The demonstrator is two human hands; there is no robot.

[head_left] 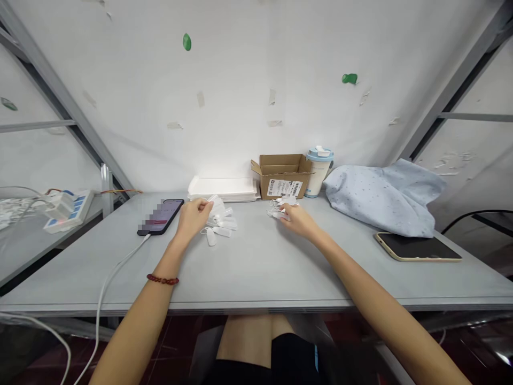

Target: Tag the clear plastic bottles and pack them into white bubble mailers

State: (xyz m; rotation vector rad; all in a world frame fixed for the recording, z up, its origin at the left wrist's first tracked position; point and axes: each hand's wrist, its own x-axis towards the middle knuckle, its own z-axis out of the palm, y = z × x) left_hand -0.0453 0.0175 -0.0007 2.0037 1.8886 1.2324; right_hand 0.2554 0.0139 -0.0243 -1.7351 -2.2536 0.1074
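My left hand (195,215) reaches forward over the grey table (256,267) and its fingers are closed on a small white plastic piece at the edge of a pile of white pieces (220,222). My right hand (295,219) lies further right, fingers curled on a smaller cluster of white pieces (280,206) in front of the cardboard box (282,175). A red bead bracelet (162,279) circles my left wrist.
A phone (161,216) on a white cable lies left of the pile. White trays (224,188), a blue-lidded cup (319,171), a pale blue cloth (380,195) and a tablet (419,247) sit behind and right. A power strip (68,208) rests on the left shelf.
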